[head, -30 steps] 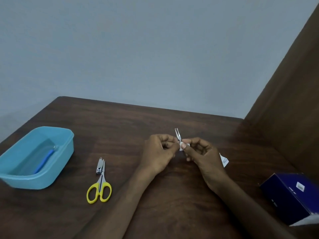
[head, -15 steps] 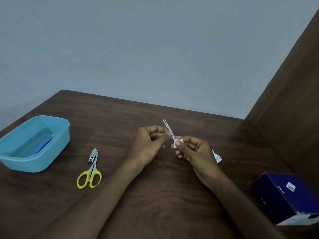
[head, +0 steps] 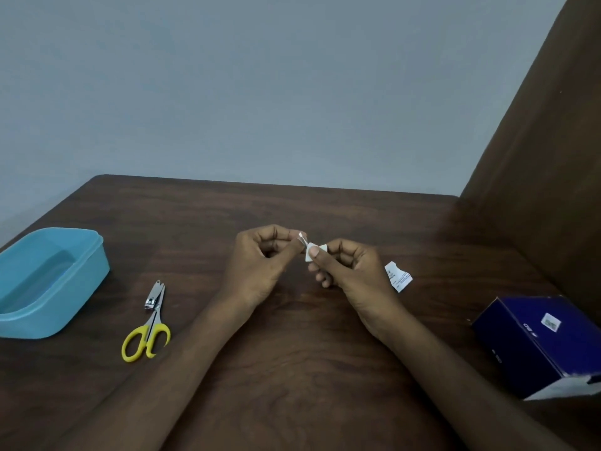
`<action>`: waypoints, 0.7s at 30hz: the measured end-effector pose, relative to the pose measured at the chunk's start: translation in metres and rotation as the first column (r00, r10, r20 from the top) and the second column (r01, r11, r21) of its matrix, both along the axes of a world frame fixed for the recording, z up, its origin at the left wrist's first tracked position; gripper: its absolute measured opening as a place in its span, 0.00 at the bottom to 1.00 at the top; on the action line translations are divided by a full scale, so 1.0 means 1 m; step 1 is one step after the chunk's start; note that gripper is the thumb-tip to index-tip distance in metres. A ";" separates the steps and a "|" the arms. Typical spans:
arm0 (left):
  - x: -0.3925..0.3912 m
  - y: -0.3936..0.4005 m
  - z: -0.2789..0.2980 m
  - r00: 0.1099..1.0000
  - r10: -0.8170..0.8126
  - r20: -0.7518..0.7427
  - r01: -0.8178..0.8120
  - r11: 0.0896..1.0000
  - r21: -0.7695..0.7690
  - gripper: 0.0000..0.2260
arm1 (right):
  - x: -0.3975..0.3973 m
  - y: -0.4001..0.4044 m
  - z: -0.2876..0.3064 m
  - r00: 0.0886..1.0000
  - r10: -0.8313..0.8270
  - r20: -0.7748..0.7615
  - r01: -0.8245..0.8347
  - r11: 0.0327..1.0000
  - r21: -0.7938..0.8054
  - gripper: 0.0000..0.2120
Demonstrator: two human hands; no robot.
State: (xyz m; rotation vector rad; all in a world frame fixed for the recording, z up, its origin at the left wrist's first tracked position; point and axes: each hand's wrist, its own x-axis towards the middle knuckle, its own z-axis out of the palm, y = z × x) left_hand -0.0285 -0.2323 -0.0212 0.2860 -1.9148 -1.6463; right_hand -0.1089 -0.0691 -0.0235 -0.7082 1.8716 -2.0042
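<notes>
While both hands hover just above the table (head: 294, 379), they meet fingertip to fingertip near its middle. The left hand (head: 260, 265) has its fingers curled, and its thumb and forefinger pinch a slim metal tool (head: 301, 237), of which only a short silvery tip shows above the fingers; what kind of tool it is cannot be told. The right hand (head: 351, 271) is curled as well, and its thumb and forefinger pinch a small white pad (head: 308, 249) that touches the tool's lower part. The pad's corners stick out on either side of the right thumb. Tool and pad are held in the air between the two hands, clear of the tabletop.

Just right of the right hand, a torn white wrapper (head: 398, 276) with fine print lies flat on the wood. Farther right, at the table's near edge, a dark blue box (head: 536, 346) lies with one flap open. Left of the left forearm lie yellow-handled scissors (head: 148, 336), blades pointing away, with a nail clipper (head: 154, 296) touching the blades. Beyond those, at the left edge, stands a light blue tub (head: 65, 314). A grey wall (head: 260, 92) rises behind the table, and a brown panel (head: 553, 190) closes its right side.
</notes>
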 end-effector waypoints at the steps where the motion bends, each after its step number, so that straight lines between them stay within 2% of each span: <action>1: 0.000 0.001 0.000 1.000 -0.009 -0.005 0.009 1.000 -0.016 0.03 | 0.001 0.000 0.000 1.000 -0.010 -0.005 0.010 1.000 0.001 0.12; 4: 0.001 0.002 -0.001 0.999 -0.041 -0.022 0.039 0.996 -0.080 0.02 | 0.002 0.000 0.000 1.000 -0.011 -0.024 0.011 1.000 0.015 0.16; 9: -0.001 0.002 0.000 0.999 0.014 -0.045 -0.016 0.999 -0.047 0.02 | 0.000 0.000 -0.001 1.000 0.027 -0.007 -0.027 1.000 0.007 0.07; 13: -0.001 0.002 0.001 0.999 0.044 -0.026 -0.044 0.999 -0.019 0.02 | 0.000 0.001 0.003 1.000 0.018 -0.017 -0.018 1.000 0.020 0.05; 21: 0.001 0.007 0.000 0.999 -0.003 -0.045 -0.006 0.981 -0.194 0.04 | 0.007 -0.002 0.006 0.995 -0.077 -0.060 0.080 0.995 0.056 0.16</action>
